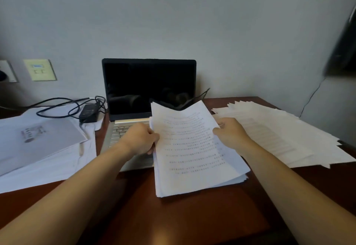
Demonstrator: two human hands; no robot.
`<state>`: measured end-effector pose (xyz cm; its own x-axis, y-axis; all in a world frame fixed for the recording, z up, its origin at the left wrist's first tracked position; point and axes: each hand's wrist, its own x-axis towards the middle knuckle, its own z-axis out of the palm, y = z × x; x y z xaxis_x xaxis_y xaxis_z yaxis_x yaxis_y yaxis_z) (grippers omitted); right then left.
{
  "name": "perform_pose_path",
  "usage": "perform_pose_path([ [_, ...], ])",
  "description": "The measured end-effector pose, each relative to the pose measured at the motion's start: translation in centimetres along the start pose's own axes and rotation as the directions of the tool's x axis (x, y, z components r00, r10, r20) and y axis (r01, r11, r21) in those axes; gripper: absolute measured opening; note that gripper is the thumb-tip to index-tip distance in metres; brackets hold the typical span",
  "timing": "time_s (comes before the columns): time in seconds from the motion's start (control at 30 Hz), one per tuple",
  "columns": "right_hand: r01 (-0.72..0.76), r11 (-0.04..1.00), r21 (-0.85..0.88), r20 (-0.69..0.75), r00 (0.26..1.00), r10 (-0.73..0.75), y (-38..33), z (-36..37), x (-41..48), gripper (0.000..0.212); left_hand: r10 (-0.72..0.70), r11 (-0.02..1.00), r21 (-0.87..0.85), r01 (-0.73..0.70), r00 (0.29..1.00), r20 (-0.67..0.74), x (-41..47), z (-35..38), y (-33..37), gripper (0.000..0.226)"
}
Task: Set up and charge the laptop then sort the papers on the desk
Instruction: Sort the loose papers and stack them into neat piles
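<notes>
An open silver laptop with a dark screen stands at the back middle of the desk. In front of it I hold up a stack of printed papers. My left hand grips the stack's left edge and my right hand grips its right edge. The stack covers the right part of the keyboard. A black charger brick with a coiled black cable lies left of the laptop.
A pile of papers covers the left of the brown desk. Fanned loose sheets spread over the right. Wall sockets sit at the left on the grey wall. A dark object hangs at the right edge.
</notes>
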<state>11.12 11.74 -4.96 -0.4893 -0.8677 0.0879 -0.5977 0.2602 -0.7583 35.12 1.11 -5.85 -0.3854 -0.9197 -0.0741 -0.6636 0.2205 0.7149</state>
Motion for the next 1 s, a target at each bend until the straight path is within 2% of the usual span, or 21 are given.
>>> perform_pose_path([
  [0.13, 0.013, 0.990, -0.143, -0.022, 1.000, -0.016, 0.8, -0.5, 0.2, 0.026, 0.002, 0.979, 0.203, 0.017, 0.995, -0.095, 0.9, 0.3, 0.6, 0.032],
  [0.27, 0.072, 0.962, -0.262, -0.018, 0.997, -0.080, 1.4, -0.2, 0.5, 0.017, 0.015, 0.937, 0.349, 0.023, 0.994, -0.107, 1.3, 0.4, 0.3, 0.028],
  [0.37, 0.095, 0.931, -0.352, -0.034, 0.993, -0.115, 1.8, 0.2, 0.8, 0.020, 0.027, 0.909, 0.417, 0.024, 0.993, -0.116, 1.4, 0.4, 0.1, 0.026],
  [0.5, 0.125, 0.900, -0.417, -0.058, 0.985, -0.163, 2.7, 0.9, 1.7, 0.020, 0.076, 0.889, 0.458, 0.018, 0.979, -0.187, 1.0, 0.3, -0.5, 0.040],
  [0.57, 0.121, 0.898, -0.423, -0.087, 0.981, -0.173, 2.4, 1.3, 1.8, 0.030, 0.090, 0.897, 0.440, 0.027, 0.966, -0.242, 0.2, -0.4, -1.1, 0.050],
  [0.67, 0.176, 0.901, -0.396, -0.074, 0.972, -0.222, 0.6, 2.5, 1.7, 0.026, 0.114, 0.895, 0.444, 0.044, 0.940, -0.323, -0.9, -2.3, -2.5, 0.057],
  [0.87, 0.364, 0.868, -0.337, 0.034, 0.926, -0.376, -6.8, 9.1, 1.0, 0.016, 0.100, 0.877, 0.465, 0.121, 0.901, -0.422, -2.8, -8.2, -8.4, 0.053],
  [1.0, 0.536, 0.797, -0.278, 0.137, 0.843, -0.519, -12.0, 15.4, -0.2, 0.018, 0.083, 0.861, 0.482, 0.164, 0.889, -0.450, -4.5, -12.4, -13.8, 0.044],
])
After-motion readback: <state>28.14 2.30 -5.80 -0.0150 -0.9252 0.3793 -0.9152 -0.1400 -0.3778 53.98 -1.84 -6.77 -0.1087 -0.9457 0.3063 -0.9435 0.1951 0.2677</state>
